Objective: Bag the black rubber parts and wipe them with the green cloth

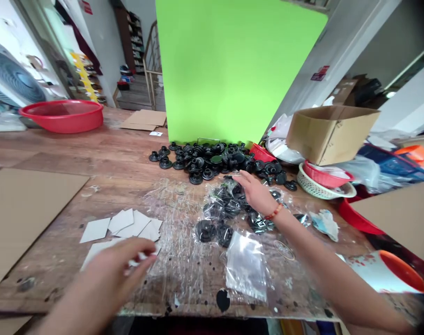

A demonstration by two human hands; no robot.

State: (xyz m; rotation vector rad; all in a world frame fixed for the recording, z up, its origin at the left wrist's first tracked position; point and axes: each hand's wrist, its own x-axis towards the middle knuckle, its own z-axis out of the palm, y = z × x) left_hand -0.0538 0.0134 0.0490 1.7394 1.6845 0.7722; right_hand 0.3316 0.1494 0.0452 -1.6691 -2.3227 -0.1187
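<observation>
- The right hand (259,193) reaches over bagged black discs (205,230), fingers stretched forward; whether they grip anything, I can't tell.
- The left hand (119,263) blurs over white cards (95,230), thumb and forefinger close, their hold unclear; taking cards singly, by the edges, seems wise.
- Light handling should spare the clear bags (247,265).
- Loose black discs (195,177) heap on the scuffed wooden table (124,151), before a green board (233,70).

Left hand (119,263) over white cards (95,230), lower left, right hand (256,190) over bagged black discs (205,230), centre, green board (233,65), top centre, red basin (69,122), upper left
</observation>
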